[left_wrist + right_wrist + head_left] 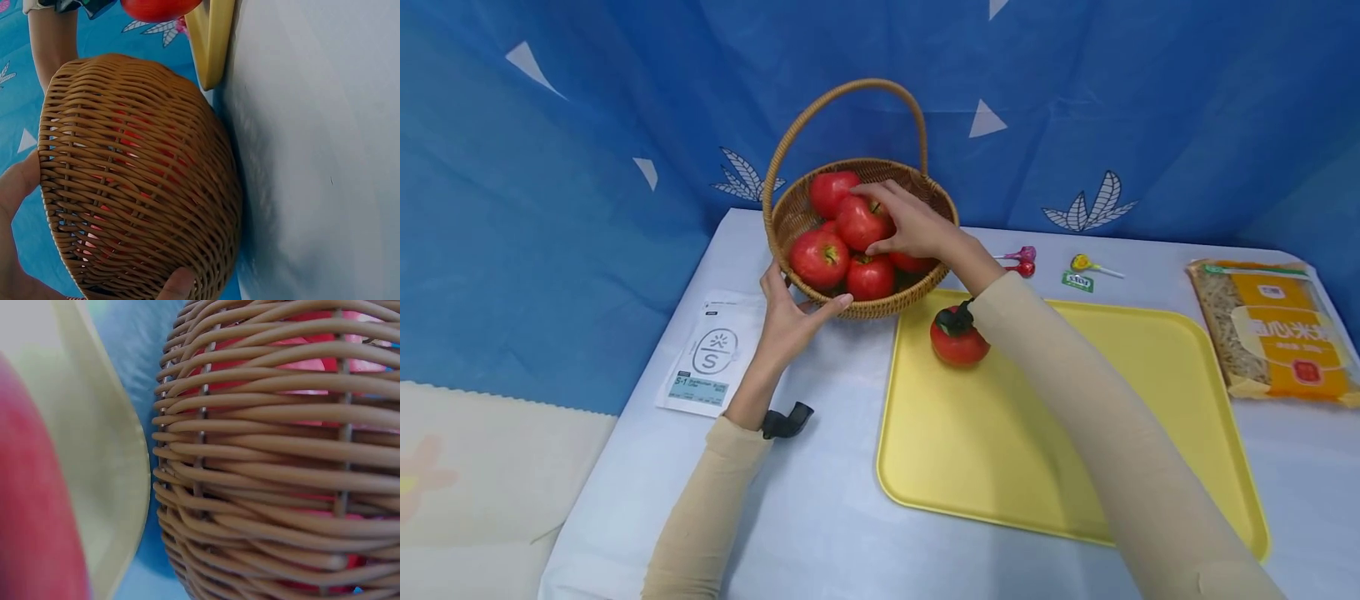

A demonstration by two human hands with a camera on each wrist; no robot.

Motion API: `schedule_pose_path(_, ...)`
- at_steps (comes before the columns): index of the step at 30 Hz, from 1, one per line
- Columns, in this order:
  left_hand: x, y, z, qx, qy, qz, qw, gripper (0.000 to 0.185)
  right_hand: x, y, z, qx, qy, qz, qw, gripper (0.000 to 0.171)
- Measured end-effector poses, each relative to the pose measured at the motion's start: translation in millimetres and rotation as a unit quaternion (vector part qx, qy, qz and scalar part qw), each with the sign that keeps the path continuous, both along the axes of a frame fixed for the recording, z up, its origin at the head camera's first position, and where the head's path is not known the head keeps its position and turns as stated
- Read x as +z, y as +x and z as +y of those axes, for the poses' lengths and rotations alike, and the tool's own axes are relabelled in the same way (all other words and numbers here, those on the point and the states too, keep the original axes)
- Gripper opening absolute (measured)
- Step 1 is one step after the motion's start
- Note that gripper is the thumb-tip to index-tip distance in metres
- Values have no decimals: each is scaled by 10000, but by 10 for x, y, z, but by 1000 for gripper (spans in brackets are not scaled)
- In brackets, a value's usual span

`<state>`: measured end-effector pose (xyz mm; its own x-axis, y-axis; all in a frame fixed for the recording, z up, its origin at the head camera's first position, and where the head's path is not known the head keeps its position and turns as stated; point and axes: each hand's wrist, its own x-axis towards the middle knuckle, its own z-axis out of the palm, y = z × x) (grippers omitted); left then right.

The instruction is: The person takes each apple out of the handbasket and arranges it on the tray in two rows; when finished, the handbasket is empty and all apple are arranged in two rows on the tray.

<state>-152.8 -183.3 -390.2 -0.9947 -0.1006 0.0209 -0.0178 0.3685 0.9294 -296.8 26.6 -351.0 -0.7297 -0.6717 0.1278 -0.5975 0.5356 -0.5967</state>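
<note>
A wicker basket with a tall arched handle holds several red apples and tilts toward me at the back of the table. My left hand grips its near left side, thumb along the rim. In the left wrist view the woven wall of the basket fills the middle, with the thumb at its rim. Inside the basket, my right hand holds an upper apple between thumb and fingers. The right wrist view shows only the basket's weave, not the fingers.
A yellow tray lies right of the basket, with a red fruit near its back left corner. Behind it are lollipops and a green packet. A noodle bag lies at right, a white pouch at left.
</note>
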Motion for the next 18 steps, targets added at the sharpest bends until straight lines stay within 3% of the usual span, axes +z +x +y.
schedule_pose_path(4, -4, 0, -4, 14, -18, -24, 10000, 112, 30, 30, 23, -87, -109, 399, 9991, 80)
schedule_pose_path(8, -22, 4, 0, 50, -39, -66, 10000, 112, 154, 166, 175, -241, -286, 751, 9965, 80)
schedule_pose_path(14, -58, -16, 26, 20, 7, -35, 10000, 112, 387, 559, 761, -864, -246, 1161, 9892, 78)
schedule_pose_path(18, -64, -40, 38, -21, 9, -61, 10000, 111, 346, 836, 1256, -1308, 81, 1488, 9801, 78)
